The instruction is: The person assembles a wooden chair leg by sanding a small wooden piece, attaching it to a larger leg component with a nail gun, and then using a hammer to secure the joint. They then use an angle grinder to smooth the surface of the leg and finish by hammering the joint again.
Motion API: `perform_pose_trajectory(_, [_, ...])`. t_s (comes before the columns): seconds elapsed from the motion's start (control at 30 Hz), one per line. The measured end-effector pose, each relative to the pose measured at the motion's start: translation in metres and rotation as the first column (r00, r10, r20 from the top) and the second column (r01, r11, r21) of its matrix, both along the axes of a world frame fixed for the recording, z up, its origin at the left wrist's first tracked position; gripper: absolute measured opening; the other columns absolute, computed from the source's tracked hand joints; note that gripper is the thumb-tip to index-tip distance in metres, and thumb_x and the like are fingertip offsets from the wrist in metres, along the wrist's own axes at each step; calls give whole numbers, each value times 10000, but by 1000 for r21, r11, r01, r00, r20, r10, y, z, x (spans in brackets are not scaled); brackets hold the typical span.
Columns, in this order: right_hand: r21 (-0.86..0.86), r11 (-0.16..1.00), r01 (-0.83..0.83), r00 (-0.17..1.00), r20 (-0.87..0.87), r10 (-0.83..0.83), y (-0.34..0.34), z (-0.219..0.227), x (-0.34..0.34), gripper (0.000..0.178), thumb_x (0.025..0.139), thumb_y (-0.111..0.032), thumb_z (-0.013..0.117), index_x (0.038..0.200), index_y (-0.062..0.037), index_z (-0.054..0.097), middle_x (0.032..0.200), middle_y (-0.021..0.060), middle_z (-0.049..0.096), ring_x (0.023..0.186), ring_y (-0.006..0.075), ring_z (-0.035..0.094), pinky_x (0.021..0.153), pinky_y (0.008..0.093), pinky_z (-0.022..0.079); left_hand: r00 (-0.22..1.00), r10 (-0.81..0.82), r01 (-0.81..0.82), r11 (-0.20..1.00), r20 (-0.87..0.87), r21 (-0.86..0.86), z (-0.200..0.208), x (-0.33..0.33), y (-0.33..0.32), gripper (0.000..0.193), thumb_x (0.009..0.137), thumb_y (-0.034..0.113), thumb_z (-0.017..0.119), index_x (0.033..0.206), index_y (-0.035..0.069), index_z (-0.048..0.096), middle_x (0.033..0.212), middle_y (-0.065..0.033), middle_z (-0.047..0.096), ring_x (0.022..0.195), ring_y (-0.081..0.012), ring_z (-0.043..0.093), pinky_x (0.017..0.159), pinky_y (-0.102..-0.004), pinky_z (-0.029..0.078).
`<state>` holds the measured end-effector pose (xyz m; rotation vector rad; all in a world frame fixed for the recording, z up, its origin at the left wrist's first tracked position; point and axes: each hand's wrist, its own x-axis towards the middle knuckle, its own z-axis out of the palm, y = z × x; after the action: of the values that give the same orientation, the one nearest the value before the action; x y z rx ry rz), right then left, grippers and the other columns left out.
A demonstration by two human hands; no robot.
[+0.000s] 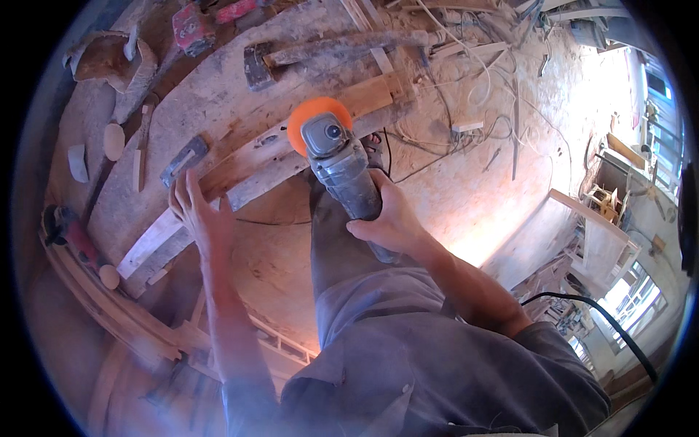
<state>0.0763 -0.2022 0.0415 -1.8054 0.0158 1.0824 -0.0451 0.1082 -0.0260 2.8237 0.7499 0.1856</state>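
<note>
My right hand (389,215) is wrapped round the body of a grey angle grinder (346,171). An orange disc (296,125) on the grinder's head lies over a long curved wooden piece (251,154) on the workbench. My left hand (202,215) is held over the left part of that wood with its fingers stretched out, and nothing shows in them. Just beyond its fingertips is a dark rectangular block (184,162) with a slot-like mark; whether they touch it I cannot tell. The disc hides part of the wood beneath it.
An axe (328,52) lies on the dusty workbench (240,95) beyond the wood. A second, red grinder (79,237) rests at the far left, near curved wooden strips (109,317). Loose cords (437,138) and wood scraps litter the floor to the right. A black cable (604,313) runs beside my right arm.
</note>
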Motion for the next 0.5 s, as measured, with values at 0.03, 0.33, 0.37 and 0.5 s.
perform_pose_trajectory(0.03, [-9, 1000, -17, 1000, -13, 17, 1, -1, 3, 677, 687, -135, 776, 1306, 4, 537, 1126, 117, 646, 1039, 203, 614, 949, 351, 490, 993, 44, -40, 998, 107, -38, 7, 1, -17, 724, 758, 69, 806, 1420, 8, 521, 1351, -187, 578, 1270, -426, 493, 1159, -545, 323])
perform_pose_trajectory(0.33, [-24, 999, 22, 997, 78, -20, 0, -11, 12, 658, 679, -181, 825, 1241, -16, 525, 1005, 235, 713, 1001, 393, 723, 896, 444, 546, 875, 411, -68, -419, -256, -906, 51, 62, -195, 489, 908, 247, 771, 1282, -18, 601, 1188, -93, 668, 1102, -190, 644, 959, -347, 509])
perform_pose_trajectory(0.37, [-12, 1000, -8, 996, 89, 9, -1, -14, 11, 655, 681, -182, 827, 1237, -18, 523, 1007, 240, 713, 1003, 407, 720, 887, 456, 549, 859, 400, -105, -476, -321, -873, 47, 64, -200, 495, 905, 250, 777, 1284, -15, 601, 1186, -88, 669, 1090, -187, 649, 957, -338, 512])
perform_pose_trajectory(0.5, [-11, 994, -111, 979, 168, 111, -6, -19, 12, 648, 694, -190, 828, 1238, -28, 515, 1019, 258, 707, 1009, 450, 703, 860, 493, 551, 860, 333, -154, -555, -388, -818, 41, 75, -202, 470, 883, 200, 798, 1278, 26, 613, 1131, -53, 685, 1009, -181, 674, 935, -332, 525])
